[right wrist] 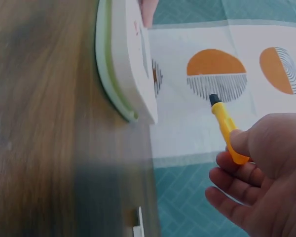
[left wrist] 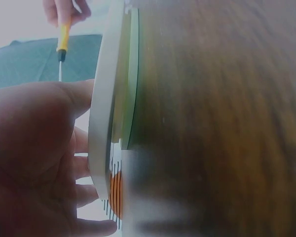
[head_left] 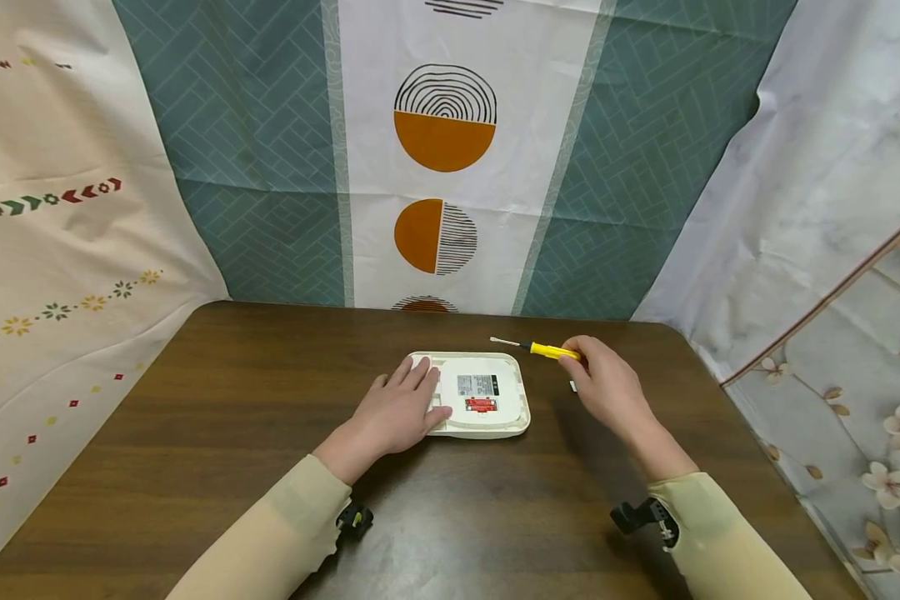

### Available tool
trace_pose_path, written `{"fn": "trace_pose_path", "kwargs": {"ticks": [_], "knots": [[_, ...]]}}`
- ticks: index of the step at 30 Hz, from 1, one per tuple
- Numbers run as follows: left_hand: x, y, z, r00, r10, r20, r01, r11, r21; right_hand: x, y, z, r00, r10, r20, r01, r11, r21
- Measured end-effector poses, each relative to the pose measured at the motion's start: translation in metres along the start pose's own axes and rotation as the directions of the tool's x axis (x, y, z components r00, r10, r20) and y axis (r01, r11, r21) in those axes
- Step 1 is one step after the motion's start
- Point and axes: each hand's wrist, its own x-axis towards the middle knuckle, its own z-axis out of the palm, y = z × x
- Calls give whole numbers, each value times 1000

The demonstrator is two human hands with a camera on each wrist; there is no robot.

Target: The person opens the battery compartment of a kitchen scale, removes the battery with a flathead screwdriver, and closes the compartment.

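Note:
A white, rounded rectangular device (head_left: 513, 408) lies on the table with its label (head_left: 477, 385) and red batteries (head_left: 482, 405) facing up. A pale green layer (left wrist: 133, 74) shows along its lower side in the left wrist view. My left hand (head_left: 399, 408) rests on the device's left end, fingers straight and slightly spread, the thumb near the batteries. My right hand (head_left: 606, 385) pinches a yellow screwdriver (head_left: 551, 351) by the end of its handle, to the right of the device. The metal tip points left, above the device's far right corner.
A small white piece (head_left: 573, 387) lies on the brown table (head_left: 450, 508), partly hidden by the right hand. Patterned cloths (head_left: 270, 167) hang behind the table and at both sides. Each wrist wears a black camera mount (head_left: 355, 518).

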Motion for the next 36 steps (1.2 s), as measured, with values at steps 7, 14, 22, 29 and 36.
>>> {"fn": "trace_pose_path", "kwargs": {"ticks": [7, 14, 22, 29, 36], "knots": [[0, 1, -1, 1000, 3, 3, -3, 1000, 1, -1, -6, 0, 1000, -1, 22, 0, 999, 54], [-1, 3, -4, 1000, 4, 7, -4, 1000, -3, -5, -13, -10, 997, 9, 77, -16, 995, 94], [-1, 3, -5, 1000, 4, 1, -4, 1000, 4, -7, -17, -22, 989, -8, 149, -10, 993, 116], [0, 4, -6, 1000, 8, 6, -8, 1000, 4, -8, -14, -33, 980, -15, 197, -12, 991, 133], [1, 3, -4, 1000, 3, 13, -3, 1000, 13, -6, -9, -34, 970, -52, 238, 23, 992, 125]]}}
